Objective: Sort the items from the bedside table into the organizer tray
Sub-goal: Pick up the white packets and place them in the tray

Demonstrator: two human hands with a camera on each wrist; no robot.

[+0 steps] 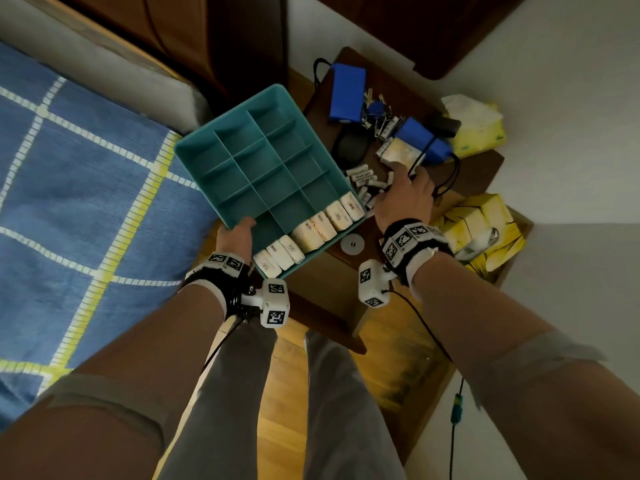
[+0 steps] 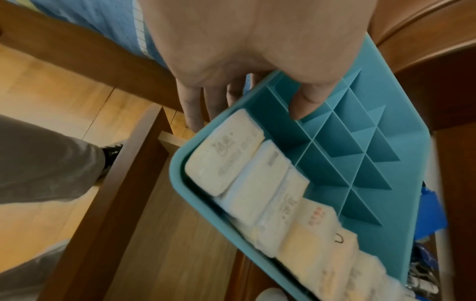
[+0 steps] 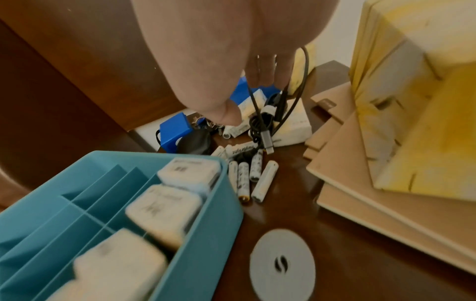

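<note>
Left hand (image 1: 239,233) gripping tilted organizer tray (image 1: 221,147) by its near corner, right hand (image 1: 405,199) pinching black cable (image 3: 260,120): risks spilling tissue packs (image 1: 311,233).

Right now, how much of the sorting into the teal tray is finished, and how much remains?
Done: the tissue packs fill one long edge compartment of the organizer tray; its other cells look empty. In hand: the left hand holds the tray's rim, and the right hand lifts a black cable. Left on the bedside table: batteries, keys, two blue boxes, one more tissue pack.
</note>
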